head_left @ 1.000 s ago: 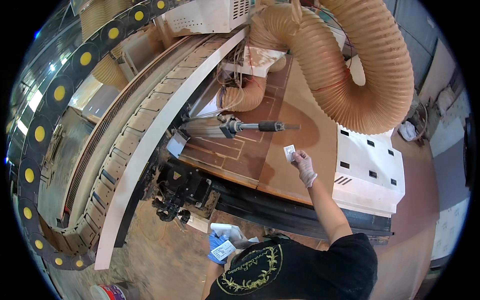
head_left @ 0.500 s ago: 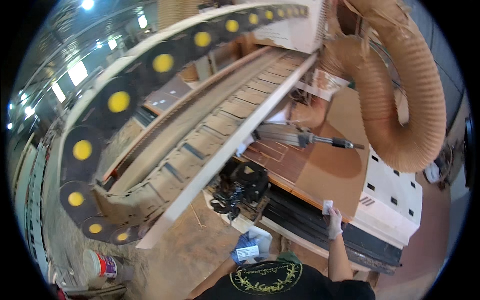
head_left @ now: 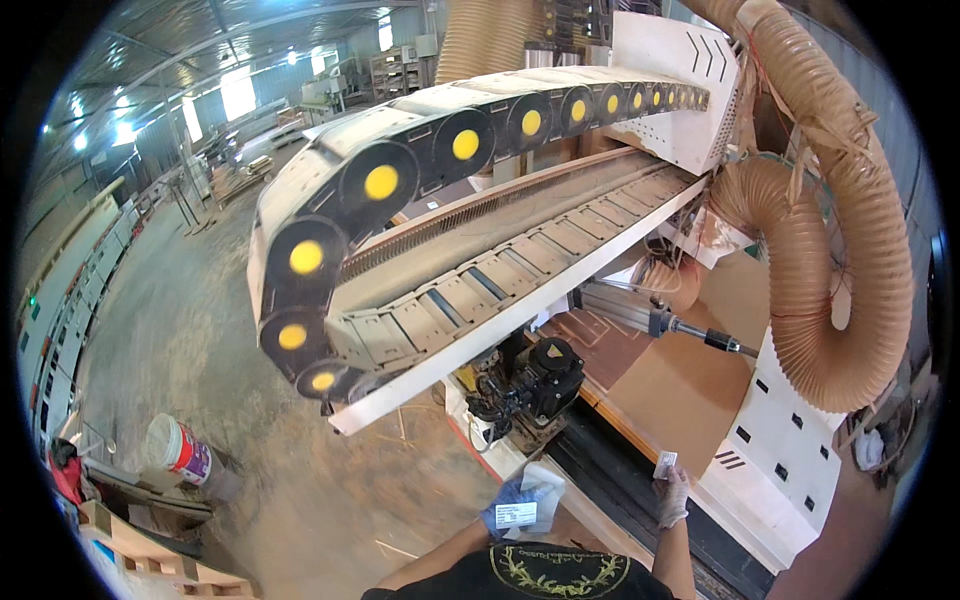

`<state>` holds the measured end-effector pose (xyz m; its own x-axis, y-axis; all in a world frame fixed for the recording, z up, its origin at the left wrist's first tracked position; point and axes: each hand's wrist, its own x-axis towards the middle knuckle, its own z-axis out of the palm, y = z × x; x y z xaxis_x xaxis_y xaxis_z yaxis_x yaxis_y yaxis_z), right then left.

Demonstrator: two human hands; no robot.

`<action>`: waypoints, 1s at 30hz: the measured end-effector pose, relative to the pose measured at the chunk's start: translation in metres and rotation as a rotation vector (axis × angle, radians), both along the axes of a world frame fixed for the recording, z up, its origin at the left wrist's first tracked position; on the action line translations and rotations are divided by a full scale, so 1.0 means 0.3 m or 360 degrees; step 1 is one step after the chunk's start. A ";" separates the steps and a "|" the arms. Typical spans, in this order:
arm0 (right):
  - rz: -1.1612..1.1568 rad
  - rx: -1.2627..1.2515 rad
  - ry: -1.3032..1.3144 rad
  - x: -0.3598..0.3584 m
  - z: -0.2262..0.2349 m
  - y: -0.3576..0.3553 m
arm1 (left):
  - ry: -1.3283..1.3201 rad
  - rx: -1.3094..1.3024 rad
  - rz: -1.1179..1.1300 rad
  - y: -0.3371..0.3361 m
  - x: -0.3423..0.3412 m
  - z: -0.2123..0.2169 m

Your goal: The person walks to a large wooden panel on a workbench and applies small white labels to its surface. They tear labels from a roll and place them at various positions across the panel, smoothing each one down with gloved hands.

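Low in front of my body, my left hand (head_left: 497,500), in a blue glove, is closed on a white printed label (head_left: 516,515) and a pale sheet of backing paper (head_left: 543,492). Farther right, my right hand (head_left: 673,498) wears a whitish glove and pinches a small white label (head_left: 665,464) by its lower edge. That label is held up near the edge of a brown board (head_left: 685,395) lying on the machine bed. Whether it touches the board I cannot tell.
A black cable chain (head_left: 465,145) with yellow discs arches over a slatted metal tray (head_left: 520,255). A thick tan hose (head_left: 875,260) hangs at the right beside a white machine housing (head_left: 775,450). A black motor (head_left: 550,375) stands ahead. A bucket (head_left: 185,450) sits on the left floor.
The view has swung, so the machine and hose appear farther right and lower, and more of the hall shows at left. Both hands keep their labels.
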<state>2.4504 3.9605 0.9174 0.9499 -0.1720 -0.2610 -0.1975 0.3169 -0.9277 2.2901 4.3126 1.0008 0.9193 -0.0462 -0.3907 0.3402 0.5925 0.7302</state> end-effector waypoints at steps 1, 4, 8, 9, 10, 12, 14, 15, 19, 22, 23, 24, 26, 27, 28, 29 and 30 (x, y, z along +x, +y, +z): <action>0.0045 -0.0169 0.0109 -0.021 0.004 -0.028 | 0.0010 -0.0010 0.0040 -0.020 -0.017 0.002; 0.0094 -0.0207 0.0152 -0.075 0.024 -0.082 | -0.0038 0.0182 0.0251 -0.093 -0.092 -0.011; 0.0201 -0.0442 0.0272 -0.128 0.061 -0.114 | 0.0050 0.0096 0.0406 -0.159 -0.154 -0.076; 0.0251 -0.0450 0.0278 -0.131 0.068 -0.116 | 0.0092 0.0101 0.0418 -0.166 -0.166 -0.089; 0.0251 -0.0446 0.0327 -0.133 0.076 -0.115 | 0.0129 0.0107 0.0437 -0.169 -0.173 -0.099; 0.0132 -0.0408 0.0336 -0.125 0.086 -0.109 | 0.0137 0.0090 0.0454 -0.184 -0.179 -0.109; 0.0077 -0.0279 0.0264 -0.106 0.092 -0.100 | 0.0080 0.0052 0.0454 -0.184 -0.170 -0.103; 0.0040 -0.0309 0.0286 -0.095 0.097 -0.096 | 0.0102 0.0033 0.0449 -0.181 -0.160 -0.094; -0.0065 -0.0317 0.0205 -0.027 0.107 -0.073 | -0.0026 0.0146 0.0346 -0.150 -0.088 -0.055; 0.0034 -0.0272 0.0134 0.028 0.113 -0.061 | -0.0102 0.0140 0.0245 -0.115 -0.023 -0.029; -0.0062 -0.0217 0.0099 0.045 0.112 -0.051 | -0.0084 0.0097 0.0181 -0.098 -0.001 -0.021; -0.0091 -0.0142 0.0068 0.064 0.114 -0.043 | -0.0051 0.0104 0.0127 -0.079 0.022 -0.015; -0.0257 -0.0153 0.0058 0.097 0.120 -0.016 | -0.0112 0.0137 0.0042 -0.051 0.054 -0.002; -0.0305 -0.0147 0.0056 0.110 0.128 0.001 | -0.0123 0.0194 -0.0030 -0.032 0.072 0.005; -0.0334 -0.0107 0.0024 0.123 0.137 0.019 | -0.0169 0.0246 -0.0095 -0.014 0.089 0.008; -0.0370 -0.0065 -0.0007 0.132 0.152 0.037 | -0.0098 0.0282 -0.0149 0.005 0.107 0.014; -0.0422 -0.0022 -0.0012 0.140 0.169 0.054 | -0.0129 0.0253 -0.0165 0.022 0.119 0.018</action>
